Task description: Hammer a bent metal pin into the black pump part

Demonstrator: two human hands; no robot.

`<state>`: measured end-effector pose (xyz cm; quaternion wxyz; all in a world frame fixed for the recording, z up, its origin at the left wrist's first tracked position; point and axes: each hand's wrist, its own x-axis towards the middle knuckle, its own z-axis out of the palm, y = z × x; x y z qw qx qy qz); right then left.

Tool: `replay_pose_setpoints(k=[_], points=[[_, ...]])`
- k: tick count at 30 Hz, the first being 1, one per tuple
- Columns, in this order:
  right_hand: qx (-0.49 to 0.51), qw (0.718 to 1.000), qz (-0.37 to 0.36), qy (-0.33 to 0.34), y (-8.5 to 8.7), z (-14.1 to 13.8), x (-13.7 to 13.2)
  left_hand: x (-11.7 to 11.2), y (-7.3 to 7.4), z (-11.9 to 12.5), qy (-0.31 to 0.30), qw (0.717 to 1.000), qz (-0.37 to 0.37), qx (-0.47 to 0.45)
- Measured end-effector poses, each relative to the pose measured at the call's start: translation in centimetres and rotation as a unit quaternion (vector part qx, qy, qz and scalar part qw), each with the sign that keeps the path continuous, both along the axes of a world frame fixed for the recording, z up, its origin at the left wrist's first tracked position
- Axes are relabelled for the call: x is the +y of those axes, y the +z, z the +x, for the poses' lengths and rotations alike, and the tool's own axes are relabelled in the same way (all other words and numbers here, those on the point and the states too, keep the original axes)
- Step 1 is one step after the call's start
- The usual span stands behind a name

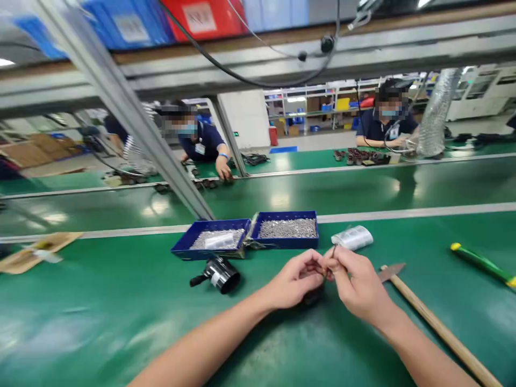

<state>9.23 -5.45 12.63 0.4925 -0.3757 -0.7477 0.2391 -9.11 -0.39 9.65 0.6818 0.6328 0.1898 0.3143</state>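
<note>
Both hands meet over the green surface near the middle of its near edge, fingertips pressed together. The left hand and right hand are each closed in a pinch on a thin metal piece, too small and blurred to name more exactly. Its long axis stands nearly upright, and its free end points up toward the far edge, just above the right hand's fingers. The right hand has the larger share of it. A dark part lies on the surface directly under the 2 hands. Beyond them are 2 blue trays of metal pins, to their left a black cylindrical part, and a hammer lies just right of the right hand.
</note>
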Motion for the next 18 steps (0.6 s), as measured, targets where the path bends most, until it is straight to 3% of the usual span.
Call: replay_pose_setpoints(k=[5, 11, 15, 18], points=[[-0.008, 0.999, 0.029, -0.018, 0.4, 0.1, 0.6, 0.6, 0.3, -0.3, -0.003, 0.999, 0.021, 0.048], [-0.017, 0.999, 0.046, -0.015, 0.3, -0.5, 0.6, 0.2, -0.4, 0.0, 0.085, 0.991, 0.090, 0.042], [-0.018, 0.999, 0.050, -0.011, 0.3, -1.3, 0.4, 0.1, -0.6, -0.1, 0.102, 0.982, 0.151, 0.053], [-0.036, 0.999, 0.029, -0.022, 1.1, -0.4, -0.5, 0.1, -0.7, -0.1, 0.114, 0.977, 0.173, 0.049]])
